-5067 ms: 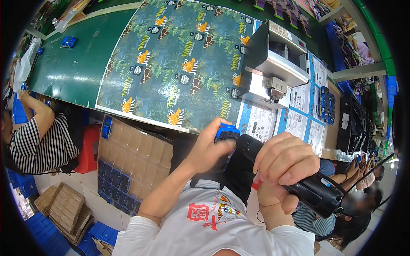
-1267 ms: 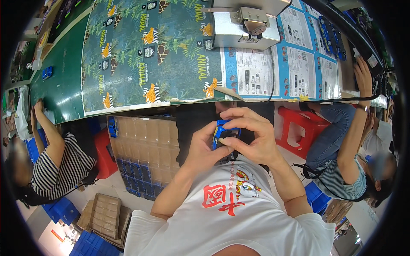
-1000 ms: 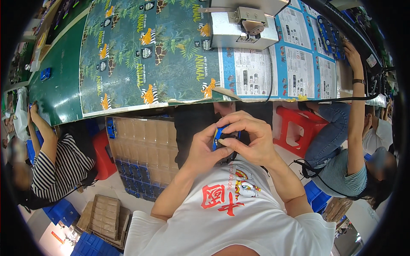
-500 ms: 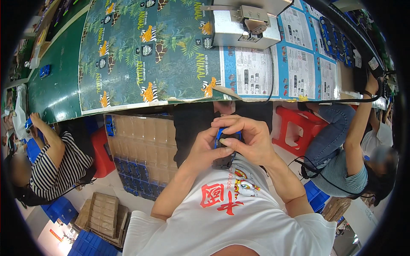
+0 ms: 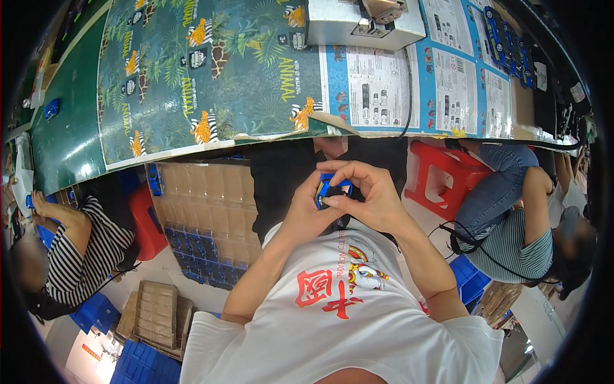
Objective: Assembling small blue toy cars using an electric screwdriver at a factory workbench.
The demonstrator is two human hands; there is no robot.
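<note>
Head view. I am taking the brown compartment tray (image 5: pixel 201 189) as the landmark. To its right, I am bringing the left hand (image 5: pixel 308 205) and the right hand (image 5: pixel 376 195) together on one blue toy car (image 5: pixel 325 185); both are gripping it, fingers curling round it and a black portion showing between them. My fingers are covering too much of it for me to tell whether anything on it is unfinished.

For progress, I am reading the tray: blue cars (image 5: pixel 192 248) are filling compartments at its near end, and a single blue car (image 5: pixel 155 180) is lying at its far left corner, while many compartments between are standing bare. I am judging the batch to be partly done, with the held car outside the tray and so not yet placed. Beyond and right of the tray, more cars (image 5: pixel 506 41) are sitting on the table (image 5: pixel 70 144), past a metal machine (image 5: pixel 364 31); their stage I am unable to tell.
</note>
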